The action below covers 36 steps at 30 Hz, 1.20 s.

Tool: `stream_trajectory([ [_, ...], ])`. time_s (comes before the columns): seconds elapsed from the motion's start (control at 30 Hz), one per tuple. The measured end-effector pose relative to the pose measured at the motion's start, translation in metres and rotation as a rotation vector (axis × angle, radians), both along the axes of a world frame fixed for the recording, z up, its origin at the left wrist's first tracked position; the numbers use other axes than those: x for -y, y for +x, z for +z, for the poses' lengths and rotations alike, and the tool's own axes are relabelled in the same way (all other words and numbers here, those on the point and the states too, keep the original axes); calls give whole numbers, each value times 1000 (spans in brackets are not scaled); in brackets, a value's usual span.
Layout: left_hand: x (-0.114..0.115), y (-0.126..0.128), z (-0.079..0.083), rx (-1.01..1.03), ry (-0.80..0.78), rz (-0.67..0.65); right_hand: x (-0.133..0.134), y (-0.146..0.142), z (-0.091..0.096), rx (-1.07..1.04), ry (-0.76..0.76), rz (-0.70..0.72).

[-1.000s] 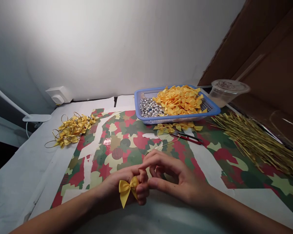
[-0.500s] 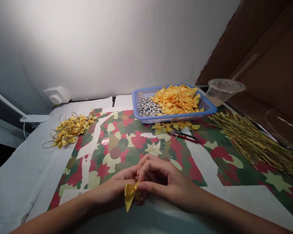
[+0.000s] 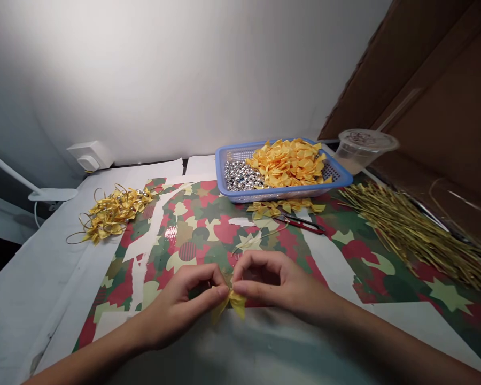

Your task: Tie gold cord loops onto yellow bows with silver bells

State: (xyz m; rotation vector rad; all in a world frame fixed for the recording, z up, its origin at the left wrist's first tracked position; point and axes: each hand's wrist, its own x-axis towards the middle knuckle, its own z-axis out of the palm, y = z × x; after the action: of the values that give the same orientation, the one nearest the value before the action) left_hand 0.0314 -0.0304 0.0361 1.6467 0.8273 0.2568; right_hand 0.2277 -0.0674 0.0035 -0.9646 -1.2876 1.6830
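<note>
Pinching a yellow satin bow [image 3: 229, 303] from both sides, the person holds it right at the near edge of the printed sheet, dead centre between the hands! The left hand [image 3: 172, 306] has its thumb pressed on the bow's middle, fingers curled over just behind it. The right hand [image 3: 281, 286] comes in with thumb and forefinger closed on the knot, the other fingers arched above. Beyond them, a small bow with a thin gold cord [image 3: 248, 243] lies on the camouflage-print sheet [image 3: 192, 224]. Further up sit red-handled snips [image 3: 300, 225] and a row of loose bows [image 3: 282, 207] against a blue plastic basket [image 3: 284, 195], loaded with yellow ribbon pieces [image 3: 286, 163] and silver beads [image 3: 242, 177]. Gold-looped bows [image 3: 112, 215] pile up on the left, gold cords [image 3: 409, 235] on the right!
</note>
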Motion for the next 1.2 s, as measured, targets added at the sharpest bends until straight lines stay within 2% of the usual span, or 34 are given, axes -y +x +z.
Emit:
stream_trajectory([
  [0.1, 1, 1, -3, -9, 20, 91, -7, 15, 0, 253, 169, -160],
  [0.2, 1, 1, -6, -15, 43, 196, -16, 36, -4, 640, 466, -371],
  [0.27, 1, 2, -7, -9, 50, 224, -22, 46, -7, 808, 570, -371],
  [0.4, 1, 3, -9, -18, 81, 223, -29, 59, -11, 951, 596, -291],
  [0.57, 1, 4, -16, -48, 157, 198, -29, 63, -10, 1004, 609, -298],
  [0.77, 0, 5, -17, -65, 190, 209, -25, 53, -14, 977, 589, -149],
  [1.0, 1, 6, -18, -64, 198, 210, -21, 52, -12, 956, 614, -127],
  [1.07, 1, 6, -18, -55, 197, 211, -20, 50, -12, 947, 634, -151],
  [1.2, 1, 7, -17, -45, 210, 216, -21, 39, -15, 915, 593, -312],
])
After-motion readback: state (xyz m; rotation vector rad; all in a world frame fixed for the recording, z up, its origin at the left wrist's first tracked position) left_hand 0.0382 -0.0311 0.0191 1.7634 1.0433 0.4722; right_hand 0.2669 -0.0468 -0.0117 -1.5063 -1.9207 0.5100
